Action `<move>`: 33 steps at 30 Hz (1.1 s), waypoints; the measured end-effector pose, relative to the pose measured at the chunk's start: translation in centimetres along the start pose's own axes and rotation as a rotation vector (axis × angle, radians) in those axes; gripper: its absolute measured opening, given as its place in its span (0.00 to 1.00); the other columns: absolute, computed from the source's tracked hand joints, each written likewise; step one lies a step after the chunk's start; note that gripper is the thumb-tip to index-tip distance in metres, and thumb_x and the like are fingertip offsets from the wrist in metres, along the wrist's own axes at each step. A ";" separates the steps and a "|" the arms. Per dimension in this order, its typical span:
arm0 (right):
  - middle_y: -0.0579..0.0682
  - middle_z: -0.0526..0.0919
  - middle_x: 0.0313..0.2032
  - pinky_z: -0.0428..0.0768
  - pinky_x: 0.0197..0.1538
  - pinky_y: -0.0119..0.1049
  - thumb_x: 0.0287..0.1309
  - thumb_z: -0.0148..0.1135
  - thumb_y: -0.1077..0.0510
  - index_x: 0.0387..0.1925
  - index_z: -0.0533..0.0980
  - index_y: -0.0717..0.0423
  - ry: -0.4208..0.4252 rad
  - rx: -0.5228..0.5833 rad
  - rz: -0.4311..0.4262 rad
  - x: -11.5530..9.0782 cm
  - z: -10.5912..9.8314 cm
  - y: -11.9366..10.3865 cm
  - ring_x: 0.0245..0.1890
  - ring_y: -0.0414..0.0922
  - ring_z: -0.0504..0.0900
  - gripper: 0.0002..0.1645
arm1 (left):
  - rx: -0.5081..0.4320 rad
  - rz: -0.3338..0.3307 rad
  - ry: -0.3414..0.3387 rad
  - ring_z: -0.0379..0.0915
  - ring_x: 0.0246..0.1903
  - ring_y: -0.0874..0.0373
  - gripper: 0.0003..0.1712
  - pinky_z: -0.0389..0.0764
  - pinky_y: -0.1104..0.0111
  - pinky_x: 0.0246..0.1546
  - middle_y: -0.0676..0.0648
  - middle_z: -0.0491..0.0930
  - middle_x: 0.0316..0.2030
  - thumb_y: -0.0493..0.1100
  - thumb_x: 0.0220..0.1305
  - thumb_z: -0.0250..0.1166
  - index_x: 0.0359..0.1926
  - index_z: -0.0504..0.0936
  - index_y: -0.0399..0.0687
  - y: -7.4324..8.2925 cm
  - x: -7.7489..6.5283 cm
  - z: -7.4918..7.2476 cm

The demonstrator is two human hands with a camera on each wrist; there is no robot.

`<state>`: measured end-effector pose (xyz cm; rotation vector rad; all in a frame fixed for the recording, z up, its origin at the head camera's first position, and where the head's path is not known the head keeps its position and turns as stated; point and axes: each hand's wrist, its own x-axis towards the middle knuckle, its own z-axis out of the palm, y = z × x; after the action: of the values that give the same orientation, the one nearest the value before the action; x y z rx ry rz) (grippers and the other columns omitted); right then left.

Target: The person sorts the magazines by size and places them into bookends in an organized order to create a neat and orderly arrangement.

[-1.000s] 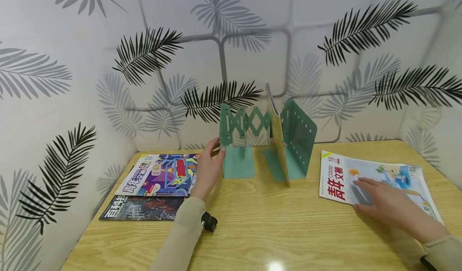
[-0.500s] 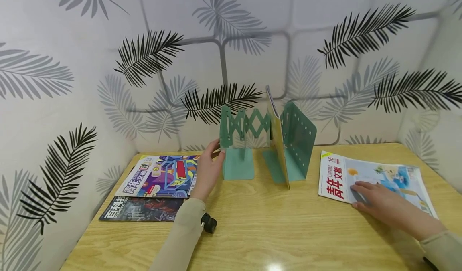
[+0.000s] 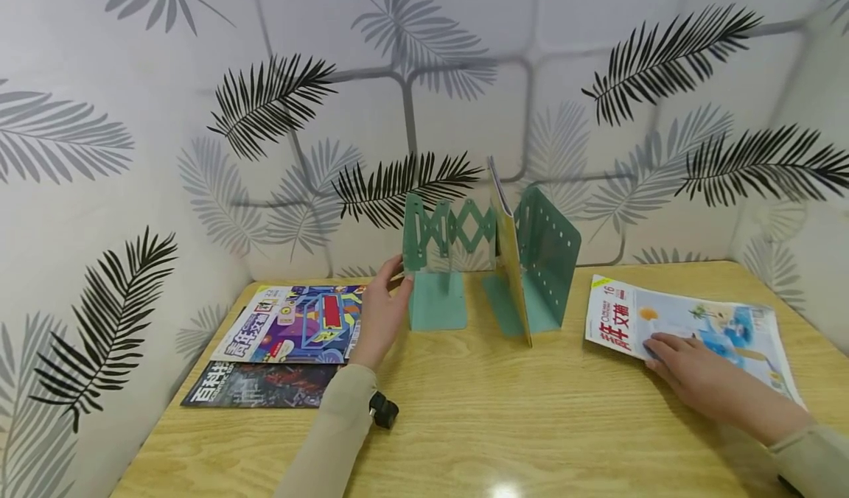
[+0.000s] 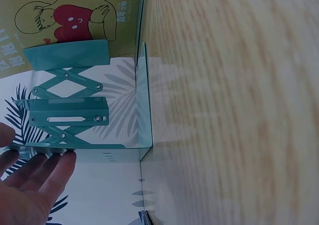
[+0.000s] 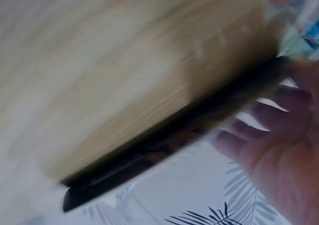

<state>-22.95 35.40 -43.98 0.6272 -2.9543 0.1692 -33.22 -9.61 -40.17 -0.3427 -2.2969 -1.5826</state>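
Observation:
My left hand [image 3: 383,310] pinches the left end plate of a green expandable metal bookend [image 3: 438,299]. In the left wrist view, the thumb and fingers [image 4: 60,177] lie on opposite sides of that plate [image 4: 114,152]. A thin book with a yellow cover [image 3: 512,262] stands upright, leaning a little, by the bookend's right part. On the right my right hand [image 3: 710,376] grips the near-left edge of a white and blue magazine [image 3: 620,310], thumb low and fingers over the cover. That edge is raised off the table. The right wrist view is blurred, with the magazine's dark edge [image 5: 164,145] beside the fingers.
Two magazines overlap at the left: a colourful one [image 3: 298,325] on top of a dark one [image 3: 265,387]. Everything sits on a wooden table [image 3: 491,417]. Behind it rises a wall [image 3: 464,115] with leaf patterns.
The right hand has slid slightly left and closed on the magazine's near edge, which has lifted and bent up. The left hand and the bookend have stayed in place.

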 end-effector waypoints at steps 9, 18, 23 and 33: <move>0.52 0.82 0.35 0.79 0.44 0.56 0.62 0.61 0.63 0.40 0.76 0.60 0.184 -0.060 -0.096 0.1 -0.1 0.1 0.35 0.55 0.83 0.05 | -0.007 -0.020 0.002 0.73 0.57 0.52 0.23 0.78 0.59 0.55 0.49 0.74 0.61 0.47 0.74 0.56 0.68 0.71 0.56 0.0 0.0 0.1; 0.55 0.84 0.35 0.79 0.33 0.54 0.53 0.67 0.63 0.41 0.78 0.62 0.091 -0.081 0.002 0.7 -0.4 0.3 0.28 0.53 0.82 0.13 | -0.005 -0.002 0.013 0.74 0.56 0.51 0.23 0.77 0.59 0.55 0.48 0.75 0.61 0.45 0.74 0.56 0.68 0.71 0.53 0.2 0.0 0.0; 0.56 0.85 0.36 0.79 0.28 0.53 0.50 0.70 0.64 0.41 0.79 0.61 0.146 -0.146 -0.011 0.5 -0.2 -0.4 0.28 0.56 0.83 0.14 | -0.006 0.001 0.014 0.74 0.56 0.51 0.23 0.77 0.58 0.55 0.47 0.75 0.60 0.44 0.74 0.56 0.67 0.72 0.52 0.1 0.0 0.1; 0.47 0.72 0.14 0.64 0.12 0.47 0.49 0.68 0.65 0.20 0.70 0.51 0.286 -0.206 0.061 0.9 -0.3 -1.6 0.12 0.50 0.69 0.15 | 0.015 0.005 0.012 0.74 0.55 0.51 0.23 0.78 0.60 0.54 0.47 0.75 0.60 0.44 0.74 0.56 0.68 0.71 0.51 0.0 0.0 0.2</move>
<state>-23.09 33.68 -43.45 0.4437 -2.6698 -0.0376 -33.22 -9.39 -40.22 -0.3343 -2.2961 -1.5602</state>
